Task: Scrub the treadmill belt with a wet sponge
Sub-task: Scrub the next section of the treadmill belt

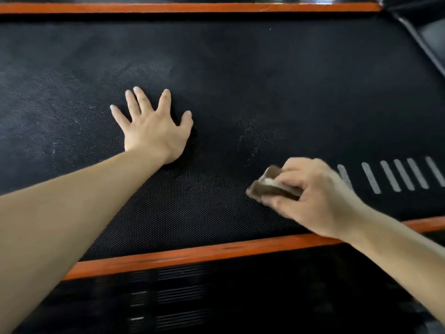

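The black textured treadmill belt (240, 75) fills most of the head view. My left hand (154, 131) lies flat on it with fingers spread, left of centre. My right hand (315, 196) grips a brown sponge (267, 185) with a pale patch on top and holds it down on the belt near the front edge. The sponge and hand look blurred. A faint whitish smear (255, 138) marks the belt just beyond the sponge.
Orange side strips run along the near edge (192, 255) and the far edge (192, 7) of the belt. Several grey slanted stripes (397, 174) are printed on the belt at the right. A black ribbed side rail (180, 300) lies below the near strip.
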A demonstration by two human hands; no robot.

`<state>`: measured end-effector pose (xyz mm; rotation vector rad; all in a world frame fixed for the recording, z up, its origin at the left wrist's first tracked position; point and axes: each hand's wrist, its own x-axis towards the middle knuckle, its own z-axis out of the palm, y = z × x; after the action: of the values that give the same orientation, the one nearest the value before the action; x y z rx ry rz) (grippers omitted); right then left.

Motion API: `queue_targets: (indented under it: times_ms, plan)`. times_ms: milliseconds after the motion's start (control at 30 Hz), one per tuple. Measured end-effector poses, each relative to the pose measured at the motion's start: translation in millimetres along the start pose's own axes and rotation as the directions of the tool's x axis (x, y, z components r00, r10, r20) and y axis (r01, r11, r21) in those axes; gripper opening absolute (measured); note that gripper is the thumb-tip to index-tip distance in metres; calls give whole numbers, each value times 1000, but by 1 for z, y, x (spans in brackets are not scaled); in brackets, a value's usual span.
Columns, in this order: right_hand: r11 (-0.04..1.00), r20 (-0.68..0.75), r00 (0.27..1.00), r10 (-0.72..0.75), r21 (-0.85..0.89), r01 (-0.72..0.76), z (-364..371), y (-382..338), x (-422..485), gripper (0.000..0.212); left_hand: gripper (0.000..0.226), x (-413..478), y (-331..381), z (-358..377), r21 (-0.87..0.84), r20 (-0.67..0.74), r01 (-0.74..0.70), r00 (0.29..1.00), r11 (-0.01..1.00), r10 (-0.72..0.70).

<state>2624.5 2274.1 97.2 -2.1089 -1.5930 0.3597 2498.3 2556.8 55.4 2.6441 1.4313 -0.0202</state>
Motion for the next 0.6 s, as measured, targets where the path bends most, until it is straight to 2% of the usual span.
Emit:
queue_targets:
  times_ms: [100,167,267,300,367,467,533,600]
  plan:
    - [1000,131,991,-1,12,0,-5,-6,-13,28,79,0,0,0,-3,-4,2,1000,1000,-2]
    - [999,88,995,50,-9,-50,-15,7,-14,27,78,-2,0,-1,-11,-9,2,1000,1000,-2]
    - [980,-65,978,198,25,-197,-20,18,-21,25,76,-6,2,-2,-22,-13,4,1000,1000,-4]
    - [978,-57,976,209,13,-209,-19,15,-27,28,75,-8,2,-3,-26,-12,7,1000,1000,-8]
    - [986,58,985,162,17,-164,-16,0,-37,30,71,-10,5,-5,-55,-5,18,1000,998,-18]
    - [983,214,966,143,84,-164,-28,4,-35,9,62,-17,14,-7,-107,-17,-16,1000,994,14]
    - [975,115,974,196,82,-206,-36,28,-31,12,58,-21,23,-7,-131,-24,-68,998,989,65]
    - [954,-98,952,291,102,-281,-41,48,-31,12,58,-23,37,-5,-152,0,-68,998,986,68]
